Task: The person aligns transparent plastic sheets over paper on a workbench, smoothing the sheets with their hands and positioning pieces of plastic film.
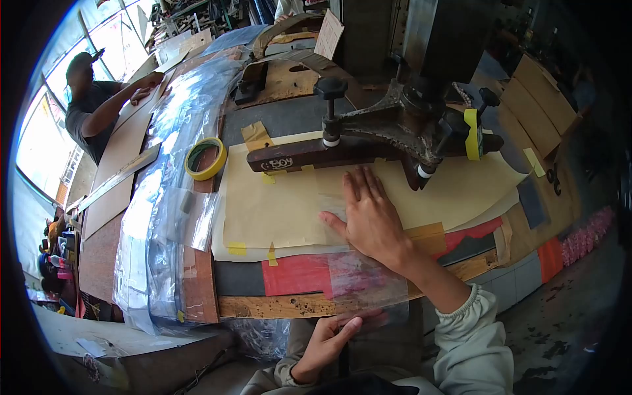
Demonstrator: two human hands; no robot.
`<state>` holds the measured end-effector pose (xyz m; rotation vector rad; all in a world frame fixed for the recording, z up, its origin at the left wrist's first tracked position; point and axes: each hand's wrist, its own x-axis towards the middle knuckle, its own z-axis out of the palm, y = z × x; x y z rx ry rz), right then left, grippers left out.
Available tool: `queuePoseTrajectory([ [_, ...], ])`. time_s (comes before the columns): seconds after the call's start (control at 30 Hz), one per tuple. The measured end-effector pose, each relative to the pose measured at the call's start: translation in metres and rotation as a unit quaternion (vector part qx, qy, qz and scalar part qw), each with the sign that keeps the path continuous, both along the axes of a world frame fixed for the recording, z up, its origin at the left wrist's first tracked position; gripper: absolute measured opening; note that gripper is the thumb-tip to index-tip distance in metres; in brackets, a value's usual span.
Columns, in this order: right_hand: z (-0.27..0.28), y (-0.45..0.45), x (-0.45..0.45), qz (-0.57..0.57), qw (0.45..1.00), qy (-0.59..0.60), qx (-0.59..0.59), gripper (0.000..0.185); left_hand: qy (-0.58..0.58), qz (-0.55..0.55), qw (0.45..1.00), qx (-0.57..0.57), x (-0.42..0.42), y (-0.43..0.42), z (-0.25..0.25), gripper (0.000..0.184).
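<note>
My right hand (372, 220) lies flat with fingers stretched out, pressing on a clear plastic sheet over cream paper (270, 214). The clear plastic sheet (368, 280) drapes from under it, across a red strip (296, 275) and the board's wooden front edge (283, 307). Below that edge, my left hand (329, 342) pinches the sheet's lower end between thumb and fingers. Just beyond my right fingertips, a dark metal bar (296, 157) of a press lies across the paper. Small yellow tape pieces (237, 249) stick to the paper's edges.
A yellow tape roll (206, 158) sits left of the paper, beside layered clear plastic (158, 217). Another yellow roll (472, 135) hangs on the press's right side. Black scissors (554, 181) lie at right. Another person (99, 105) works over cardboard (128, 145) at far left.
</note>
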<state>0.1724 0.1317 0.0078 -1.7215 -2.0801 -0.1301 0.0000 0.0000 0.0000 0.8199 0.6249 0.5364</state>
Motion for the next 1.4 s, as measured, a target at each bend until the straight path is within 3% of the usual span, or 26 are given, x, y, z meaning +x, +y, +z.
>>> queuePoseTrajectory([
  [0.9,0.016,-0.007,-0.007,0.015,0.993,-0.073,0.089,0.044,0.023,0.003,1.000,0.017,0.000,0.001,0.002,0.039],
  [1.4,0.013,-0.007,-0.009,0.010,0.988,-0.100,0.116,0.040,0.028,0.006,0.999,0.017,0.001,0.001,0.001,0.038],
])
